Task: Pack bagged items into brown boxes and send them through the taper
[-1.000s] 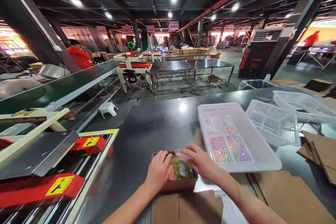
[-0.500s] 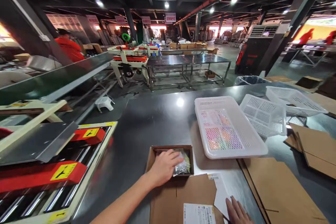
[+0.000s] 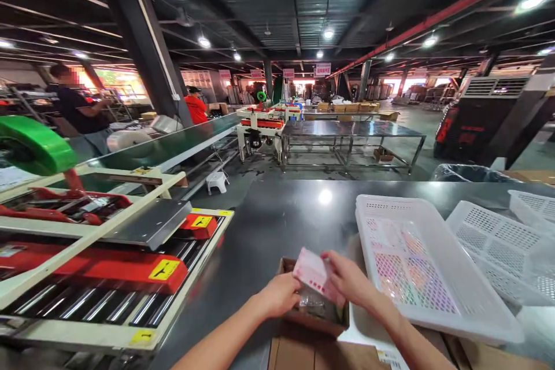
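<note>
A pink-and-white packet [image 3: 313, 270] is held tilted above an opened small cardboard box [image 3: 318, 324]. My right hand [image 3: 349, 280] grips its right side, fingers closed over the edge. My left hand [image 3: 277, 296] is closed at the packet's lower left corner, its fingertips partly hidden over the box's left side. Clear plastic wrapping [image 3: 311, 300] shows inside the box, beneath the packet. Nearest me lies a flat brown cardboard piece [image 3: 299, 355], touching the box's near side. A white label sheet [image 3: 388, 358] is partly covered by my right forearm.
On the right stands a white plastic tray [image 3: 481, 315] holding colourful patterned packets [image 3: 401, 257], beside white perforated baskets [image 3: 489, 231]. A roller conveyor with red belts [image 3: 130, 272] borders the steel table [image 3: 243, 243] on the left. Two people [image 3: 82, 107] stand beyond it.
My right hand has come up from the table to the box and now holds the pink-and-white packet. My left hand has moved from inside the box to its left side. The view has swung left.
</note>
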`<state>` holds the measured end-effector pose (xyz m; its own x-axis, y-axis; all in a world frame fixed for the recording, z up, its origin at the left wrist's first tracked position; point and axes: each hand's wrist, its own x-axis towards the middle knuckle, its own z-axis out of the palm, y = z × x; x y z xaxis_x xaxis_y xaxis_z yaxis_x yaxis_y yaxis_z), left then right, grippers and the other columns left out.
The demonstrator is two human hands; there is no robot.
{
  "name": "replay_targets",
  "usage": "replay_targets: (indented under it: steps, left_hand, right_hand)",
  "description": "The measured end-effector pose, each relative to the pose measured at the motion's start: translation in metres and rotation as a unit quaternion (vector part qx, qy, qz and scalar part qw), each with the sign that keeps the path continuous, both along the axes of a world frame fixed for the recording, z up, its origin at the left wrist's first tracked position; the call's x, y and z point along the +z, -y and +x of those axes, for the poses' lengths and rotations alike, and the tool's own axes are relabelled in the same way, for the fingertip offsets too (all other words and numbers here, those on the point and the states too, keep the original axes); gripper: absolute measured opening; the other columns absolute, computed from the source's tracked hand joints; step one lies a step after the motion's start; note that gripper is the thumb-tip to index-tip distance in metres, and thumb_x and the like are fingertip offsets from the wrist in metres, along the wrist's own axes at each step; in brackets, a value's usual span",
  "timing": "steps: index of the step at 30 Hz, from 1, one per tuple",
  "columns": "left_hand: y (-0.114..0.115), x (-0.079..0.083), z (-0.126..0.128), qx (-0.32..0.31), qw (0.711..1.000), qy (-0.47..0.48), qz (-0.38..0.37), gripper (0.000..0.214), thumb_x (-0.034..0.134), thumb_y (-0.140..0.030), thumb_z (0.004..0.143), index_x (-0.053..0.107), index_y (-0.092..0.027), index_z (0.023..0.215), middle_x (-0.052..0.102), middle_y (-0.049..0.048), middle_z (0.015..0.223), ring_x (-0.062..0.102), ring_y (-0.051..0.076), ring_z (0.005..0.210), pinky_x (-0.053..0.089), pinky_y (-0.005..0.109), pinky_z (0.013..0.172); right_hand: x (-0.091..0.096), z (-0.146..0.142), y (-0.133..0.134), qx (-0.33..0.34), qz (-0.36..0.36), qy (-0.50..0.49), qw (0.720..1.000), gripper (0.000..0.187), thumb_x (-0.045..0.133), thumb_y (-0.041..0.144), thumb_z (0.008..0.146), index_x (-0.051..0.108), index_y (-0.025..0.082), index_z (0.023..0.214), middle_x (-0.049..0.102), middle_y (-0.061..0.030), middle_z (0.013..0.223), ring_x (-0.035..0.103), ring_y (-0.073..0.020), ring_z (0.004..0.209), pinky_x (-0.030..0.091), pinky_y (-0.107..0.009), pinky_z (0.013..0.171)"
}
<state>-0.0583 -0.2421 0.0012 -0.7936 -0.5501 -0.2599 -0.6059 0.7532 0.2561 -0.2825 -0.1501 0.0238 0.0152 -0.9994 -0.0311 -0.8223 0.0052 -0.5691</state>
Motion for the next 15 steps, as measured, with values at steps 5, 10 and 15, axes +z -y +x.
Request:
replay_targets:
  steps: [5, 10, 15]
  left_hand:
    - [-0.021, -0.031, 0.061, 0.094, 0.975, -0.175, -0.099, 0.042, 0.038, -0.017, 0.105, 0.079, -0.018, 0.116, 0.075, 0.014, 0.135, 0.067, 0.027, 0.131, 0.053, 0.041, 0.118]
    - [-0.029, -0.059, 0.055, 0.231, 0.949, -0.214, -0.01, 0.063, 0.055, -0.026, 0.099, 0.05, -0.009, 0.159, 0.048, 0.0175, 0.166, 0.049, 0.028, 0.154, 0.042, 0.044, 0.129]
    - [-0.024, -0.058, 0.024, 0.215, 0.964, -0.157, -0.026, 0.061, 0.049, -0.02, 0.099, 0.051, -0.005, 0.158, 0.05, 0.0191, 0.164, 0.05, 0.032, 0.153, 0.04, 0.05, 0.13]
  right_hand:
    - [-0.039, 0.024, 0.041, 0.07, 0.09, -0.089, 0.99, 0.047, 0.052, 0.002, 0.086, 0.067, 0.012, 0.13, 0.076, -0.0181, 0.123, 0.073, -0.0277, 0.111, 0.052, -0.034, 0.093]
    - [-0.045, 0.033, 0.034, 0.07, 0.067, -0.217, 0.971, 0.064, 0.048, 0.001, 0.088, 0.06, 0.019, 0.148, 0.066, -0.0197, 0.141, 0.062, -0.0345, 0.133, 0.049, -0.045, 0.111]
    - [-0.03, 0.039, 0.027, 0.044, 0.024, -0.254, 0.966, 0.062, 0.042, 0.009, 0.096, 0.06, 0.03, 0.151, 0.065, -0.0186, 0.141, 0.065, -0.0368, 0.127, 0.054, -0.048, 0.102]
